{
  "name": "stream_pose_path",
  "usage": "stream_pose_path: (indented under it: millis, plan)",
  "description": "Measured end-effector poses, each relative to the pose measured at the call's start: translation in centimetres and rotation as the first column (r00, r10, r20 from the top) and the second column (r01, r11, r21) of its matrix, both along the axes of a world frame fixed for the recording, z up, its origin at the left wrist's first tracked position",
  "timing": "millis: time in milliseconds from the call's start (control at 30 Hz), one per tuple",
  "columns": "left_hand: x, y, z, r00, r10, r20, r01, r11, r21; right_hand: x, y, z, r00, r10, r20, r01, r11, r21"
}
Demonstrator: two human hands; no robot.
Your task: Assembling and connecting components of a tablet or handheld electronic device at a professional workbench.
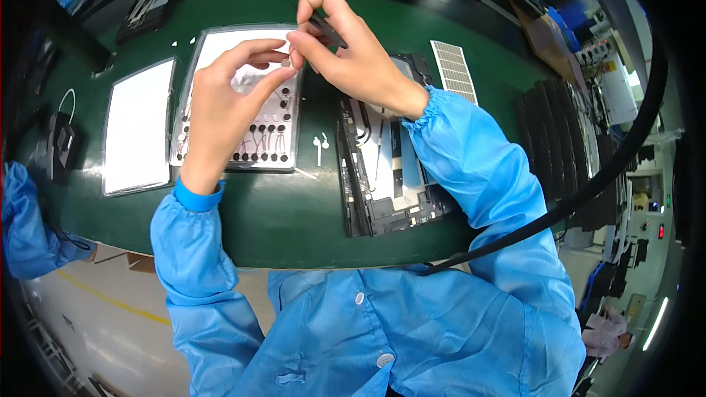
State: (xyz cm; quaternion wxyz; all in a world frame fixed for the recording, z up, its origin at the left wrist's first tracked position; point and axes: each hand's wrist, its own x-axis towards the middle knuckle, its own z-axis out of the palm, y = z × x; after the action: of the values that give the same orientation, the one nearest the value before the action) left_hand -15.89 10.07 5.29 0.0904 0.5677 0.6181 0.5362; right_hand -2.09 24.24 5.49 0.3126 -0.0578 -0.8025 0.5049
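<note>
Above the clear plastic tray [294,132], my left hand [224,92] is closed in a pinch on a small pale part [287,62], too small to name. My right hand [353,59] meets it there, thumb and forefinger pressed together at the same part. A pair of black tweezers [328,31] is tucked in the right hand's fingers. Rows of small round black parts [259,142] with thin wires lie in the tray below, partly hidden by my left hand. A few small white pieces [318,148] rest on the green table right of the tray.
An opened flat device [390,209] with exposed inner parts lies under my right forearm. A sheet of pale rectangular stickers [454,70] is beyond it. At left are a white-covered tray [140,129] and a black box [60,140]. A black cable [588,202] crosses my right sleeve.
</note>
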Motion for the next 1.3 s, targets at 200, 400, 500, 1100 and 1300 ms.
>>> stream_pose_path:
  millis: [200,400,500,1100,1300]
  plan:
    - [2.6,2.2,1.7,0.999,-0.031,0.037,0.024,0.987,0.162,6.1,1.9,3.3,0.998,-0.004,0.065,0.001,0.999,0.047]
    - [7.4,6.8,3.1,0.975,-0.224,-0.016,0.219,0.935,0.28,11.4,1.7,3.9,0.998,-0.032,-0.055,0.001,0.87,-0.492]
    - [9.1,8.6,2.6,0.959,-0.283,-0.015,0.277,0.927,0.252,13.9,2.8,2.9,0.986,-0.148,-0.071,0.092,0.854,-0.512]
    - [13.6,10.6,-1.3,0.914,-0.233,-0.332,0.194,0.97,-0.145,15.5,7.4,-8.5,0.917,-0.398,0.036,0.399,0.913,-0.083]
    - [14.0,10.3,-2.0,0.829,-0.161,-0.536,0.115,0.986,-0.118,15.9,7.1,-8.4,0.933,-0.34,0.114,0.356,0.917,-0.178]
